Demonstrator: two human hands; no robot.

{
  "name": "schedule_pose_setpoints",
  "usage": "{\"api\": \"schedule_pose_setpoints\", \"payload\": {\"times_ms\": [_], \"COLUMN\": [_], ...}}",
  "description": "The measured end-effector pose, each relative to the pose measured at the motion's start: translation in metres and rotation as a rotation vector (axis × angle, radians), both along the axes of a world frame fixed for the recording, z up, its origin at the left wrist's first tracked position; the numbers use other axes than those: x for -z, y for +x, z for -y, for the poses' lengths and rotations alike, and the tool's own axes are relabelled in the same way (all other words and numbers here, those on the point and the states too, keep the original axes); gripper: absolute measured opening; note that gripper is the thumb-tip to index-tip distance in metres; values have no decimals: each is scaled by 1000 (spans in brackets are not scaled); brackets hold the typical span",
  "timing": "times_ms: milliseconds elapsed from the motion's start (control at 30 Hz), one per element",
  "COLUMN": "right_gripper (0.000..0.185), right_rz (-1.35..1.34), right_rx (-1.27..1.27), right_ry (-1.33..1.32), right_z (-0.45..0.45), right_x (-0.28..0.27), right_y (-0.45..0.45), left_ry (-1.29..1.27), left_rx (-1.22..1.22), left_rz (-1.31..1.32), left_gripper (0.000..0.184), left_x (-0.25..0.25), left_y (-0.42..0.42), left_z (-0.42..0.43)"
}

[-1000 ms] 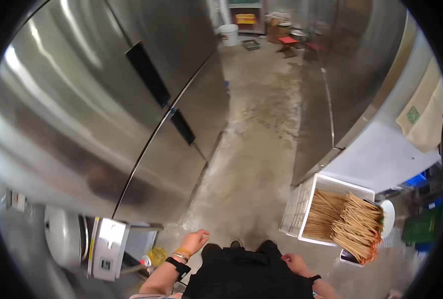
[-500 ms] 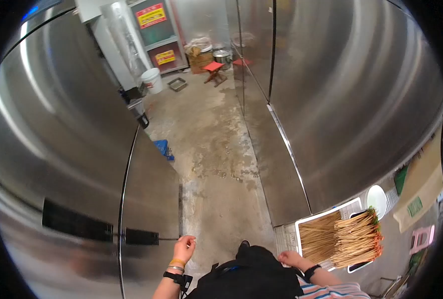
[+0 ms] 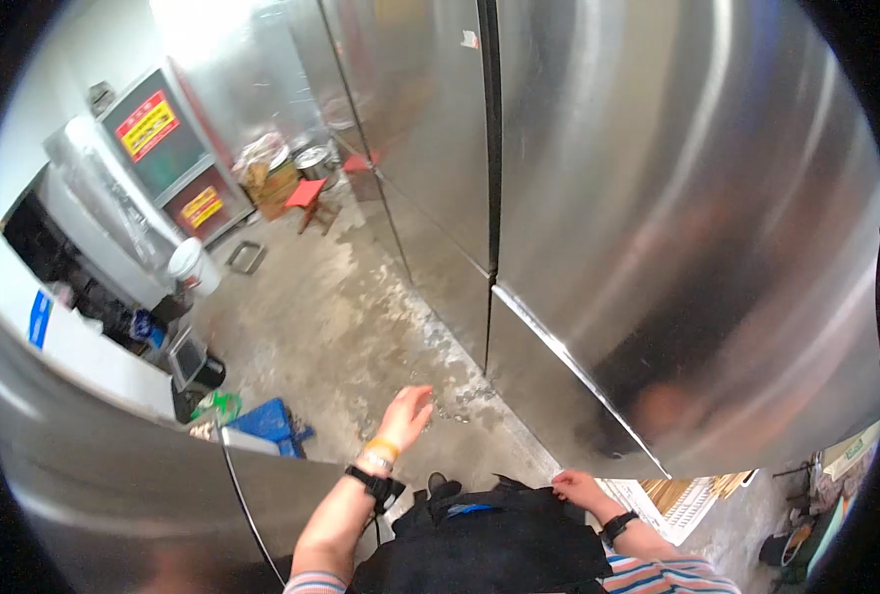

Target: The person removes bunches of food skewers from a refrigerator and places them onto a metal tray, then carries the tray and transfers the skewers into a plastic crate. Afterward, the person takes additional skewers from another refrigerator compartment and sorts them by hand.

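My left hand (image 3: 407, 418) reaches forward above the concrete floor, fingers apart and slightly bent, holding nothing; its wrist carries a yellow band and a black strap. My right hand (image 3: 578, 490) is low beside the black garment (image 3: 479, 540) on my body, with its fingers curled in and nothing visible in them. Just right of that hand, a white plastic crate (image 3: 695, 511) with thin wooden sticks (image 3: 666, 493) shows partly, the rest hidden behind the steel cabinet (image 3: 677, 247).
Steel panels line both sides of the passage; a left panel (image 3: 93, 426) stands close. Ahead on the floor are a blue plastic item (image 3: 266, 424), a white bucket (image 3: 194, 265), a shallow metal tray (image 3: 247, 257) and a red-topped folding stool (image 3: 307, 194). A box (image 3: 269, 186) stands farther back.
The view has turned right and moved forward along the passage. My left hand has swung forward and up. The crate of sticks has slipped mostly behind the right cabinet.
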State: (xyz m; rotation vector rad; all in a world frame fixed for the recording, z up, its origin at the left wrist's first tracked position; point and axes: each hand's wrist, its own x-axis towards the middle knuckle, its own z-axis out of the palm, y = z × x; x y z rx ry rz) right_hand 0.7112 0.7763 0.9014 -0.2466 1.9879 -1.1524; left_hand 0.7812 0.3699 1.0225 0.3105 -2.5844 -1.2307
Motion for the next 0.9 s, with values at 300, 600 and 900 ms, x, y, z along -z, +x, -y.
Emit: {"api": "schedule_pose_setpoints", "payload": {"times_ms": [300,600,900], "right_gripper": [28,25,56], "right_rz": [-235,-126,-555], "right_rx": [430,998,1578], "right_ry": [43,48,9], "right_z": [31,121,270], "right_x": [6,-36,-124], "right_y": [23,37,-19], "left_ry": [-44,163,-275], "left_rx": [364,623,1471], "left_rz": [-60,270,282], "left_gripper": [57,48,72], "left_x": [11,24,-2], "left_y": [-249,-307,-307], "left_z": [23,55,99]}}
